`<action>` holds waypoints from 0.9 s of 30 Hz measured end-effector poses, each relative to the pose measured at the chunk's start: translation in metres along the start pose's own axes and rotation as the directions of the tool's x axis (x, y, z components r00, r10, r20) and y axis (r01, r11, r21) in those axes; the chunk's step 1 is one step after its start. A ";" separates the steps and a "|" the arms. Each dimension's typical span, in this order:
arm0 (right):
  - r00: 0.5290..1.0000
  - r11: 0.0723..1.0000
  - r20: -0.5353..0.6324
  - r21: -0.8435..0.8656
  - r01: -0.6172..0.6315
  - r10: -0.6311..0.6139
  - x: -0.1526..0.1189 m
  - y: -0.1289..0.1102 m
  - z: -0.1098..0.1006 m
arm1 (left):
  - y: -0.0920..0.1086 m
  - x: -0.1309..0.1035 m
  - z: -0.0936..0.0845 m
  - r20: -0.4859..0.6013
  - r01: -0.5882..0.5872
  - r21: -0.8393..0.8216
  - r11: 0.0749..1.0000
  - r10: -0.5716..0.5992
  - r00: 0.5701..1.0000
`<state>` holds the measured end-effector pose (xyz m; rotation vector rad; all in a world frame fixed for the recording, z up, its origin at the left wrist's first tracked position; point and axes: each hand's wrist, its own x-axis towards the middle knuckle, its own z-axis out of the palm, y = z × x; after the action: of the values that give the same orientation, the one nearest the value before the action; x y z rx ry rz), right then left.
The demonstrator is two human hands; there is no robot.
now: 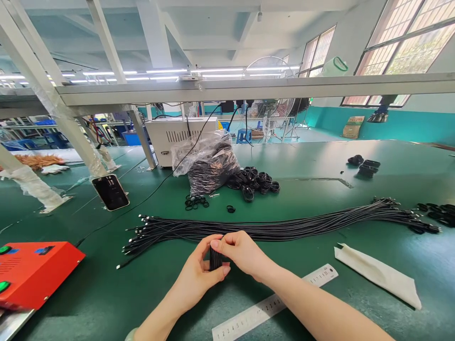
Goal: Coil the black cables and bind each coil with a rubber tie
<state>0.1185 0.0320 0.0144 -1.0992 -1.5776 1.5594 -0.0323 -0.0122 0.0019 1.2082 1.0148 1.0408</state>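
A small ribbed black stack, seemingly of rings or coils (215,260), stands upright in the fingers of my left hand (194,274). My right hand (245,253) pinches at the top of that stack; what lies between its fingertips is hidden. Just beyond both hands stretches a long bundle of black cables (273,231) with metal tips at both ends. Under my right forearm lies a steel ruler (245,319), partly covered by the arm.
Farther back are a plastic bag of black parts (213,163), a pile of black rings (254,180) and loose rings (196,202). A red box (39,272) sits left, a phone (110,192) behind it. At right lies a pale folded strip (378,274).
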 end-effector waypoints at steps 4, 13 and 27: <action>0.985 0.971 0.149 -0.210 0.116 -0.086 0.001 -0.007 -0.019 | 0.005 0.000 -0.003 0.035 0.025 0.011 1.000 -0.025 0.999; 0.943 0.876 0.278 -0.389 0.286 -0.185 -0.018 -0.027 -0.012 | -0.001 0.002 -0.006 -0.023 0.021 -0.027 0.999 -0.021 1.000; 0.978 0.995 0.187 -0.040 -0.086 0.093 -0.011 -0.026 -0.023 | -0.002 0.003 -0.003 -0.010 -0.047 -0.075 0.996 0.046 0.999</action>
<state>0.1406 0.0341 0.0432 -1.0796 -1.7029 1.7473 -0.0348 -0.0085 -0.0001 1.1714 0.9497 1.1116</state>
